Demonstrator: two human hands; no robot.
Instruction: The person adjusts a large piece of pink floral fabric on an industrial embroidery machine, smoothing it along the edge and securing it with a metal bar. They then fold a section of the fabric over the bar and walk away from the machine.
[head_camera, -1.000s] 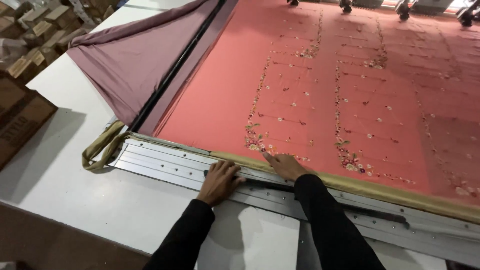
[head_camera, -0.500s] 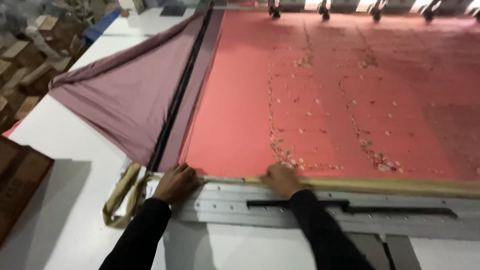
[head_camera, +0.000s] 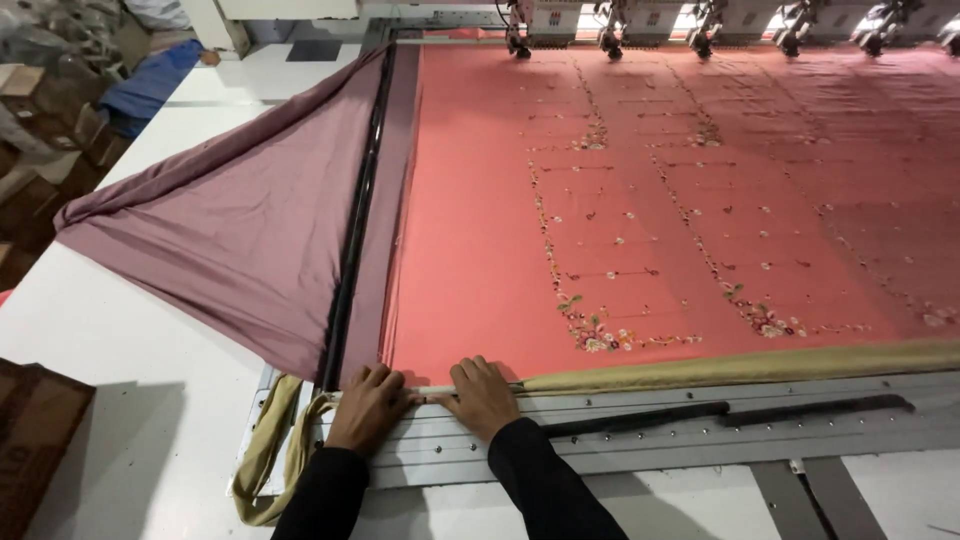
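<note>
Pink fabric (head_camera: 480, 250) under flat hands (head_camera: 425, 400)

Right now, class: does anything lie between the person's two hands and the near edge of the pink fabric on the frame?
Nothing visible does. The left hand and right hand already rest on the near edge of the pink fabric, where the tan strip ends. The loose tan strap hangs aside, left of both hands.

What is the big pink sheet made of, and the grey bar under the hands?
The pink sheet looks like thin woven cloth: matte, soft, stitched with small flowers. The grey bar looks like metal, likely aluminium: a dull sheen, straight ridges and rows of screws.
</note>
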